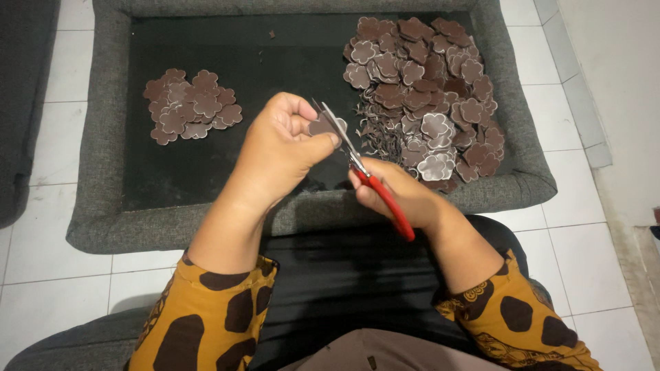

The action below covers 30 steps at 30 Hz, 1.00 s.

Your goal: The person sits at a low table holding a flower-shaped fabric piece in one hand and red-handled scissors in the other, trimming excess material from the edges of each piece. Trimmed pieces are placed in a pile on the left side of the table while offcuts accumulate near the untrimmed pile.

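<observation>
Nearest you, both forearms in patterned sleeves reach forward over your lap onto the grey tray.

Your right hand is closed around the red handles of the scissors; the blades point up and to the left and are parted, with their tips at the piece. Your left hand is curled, with thumb and fingers pinching one small brown flower-shaped piece. The piece is held above the tray's dark floor, between the two hands, at the left fingertips, with its right edge in the scissor blades.

Risks noted:
- The left thumb sits just beside the blades. A cut carried too far, or a turn of the piece without shifting grip, could nick the thumb or fingertip.
- The piece is small and held only at its edge. A loose pinch could let it twist in the blades, giving a ragged outline or a cut into the petal shape.
- Thin offcuts lie below the blades and against the large pile on the right. They could mix in among the pieces there.

Further out, the small pile lies at the far left of the tray, well apart from both hands. The large pile lies near the right hand, beyond the scissor tips. White tiled floor surrounds the tray.
</observation>
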Available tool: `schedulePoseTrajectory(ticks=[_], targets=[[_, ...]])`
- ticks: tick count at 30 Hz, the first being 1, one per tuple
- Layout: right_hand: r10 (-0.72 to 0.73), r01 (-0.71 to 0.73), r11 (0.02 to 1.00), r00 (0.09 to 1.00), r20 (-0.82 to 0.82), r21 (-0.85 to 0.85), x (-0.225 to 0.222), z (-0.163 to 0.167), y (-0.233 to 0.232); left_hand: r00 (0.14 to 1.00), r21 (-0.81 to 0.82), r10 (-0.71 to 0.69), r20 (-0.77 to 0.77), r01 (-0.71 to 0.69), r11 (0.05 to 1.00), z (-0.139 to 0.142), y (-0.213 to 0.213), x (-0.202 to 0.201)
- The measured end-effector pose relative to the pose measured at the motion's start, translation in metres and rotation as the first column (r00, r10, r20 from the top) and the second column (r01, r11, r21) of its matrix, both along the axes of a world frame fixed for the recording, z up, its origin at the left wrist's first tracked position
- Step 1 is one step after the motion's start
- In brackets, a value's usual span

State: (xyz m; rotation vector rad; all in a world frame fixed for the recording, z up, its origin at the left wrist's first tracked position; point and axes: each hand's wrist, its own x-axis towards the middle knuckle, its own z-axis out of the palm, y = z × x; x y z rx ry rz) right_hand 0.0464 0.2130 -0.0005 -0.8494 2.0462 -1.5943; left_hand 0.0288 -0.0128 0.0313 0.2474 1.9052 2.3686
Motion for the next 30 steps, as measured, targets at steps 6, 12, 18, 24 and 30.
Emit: schedulePoseTrajectory(ticks=[6,12,18,24,30], targets=[[0.003,-0.003,1.0,1.0,0.012,-0.015,0.004,0.006,-0.001,0.999,-0.017,0.009,0.032,-0.009,1.0,0.002,0.0,0.001],[-0.03,0.03,1.0,0.999,0.027,0.0,0.006,0.009,-0.001,0.999,0.005,0.015,0.033,-0.015,1.0,0.004,0.0,0.0],[-0.038,0.038,0.999,0.999,0.012,-0.012,0.005,0.006,-0.001,0.999,0.028,0.007,0.043,-0.008,1.0,0.002,-0.001,-0.001],[-0.043,0.043,0.999,0.999,0.021,0.011,0.001,0.001,-0.001,0.999,0.034,-0.01,0.04,0.009,0.999,-0.003,-0.001,-0.004],[0.0,0.0,0.999,1.0,-0.022,-0.033,0.002,-0.001,0.0,0.999,0.024,-0.017,0.035,0.016,1.0,-0.006,0.001,-0.002]])
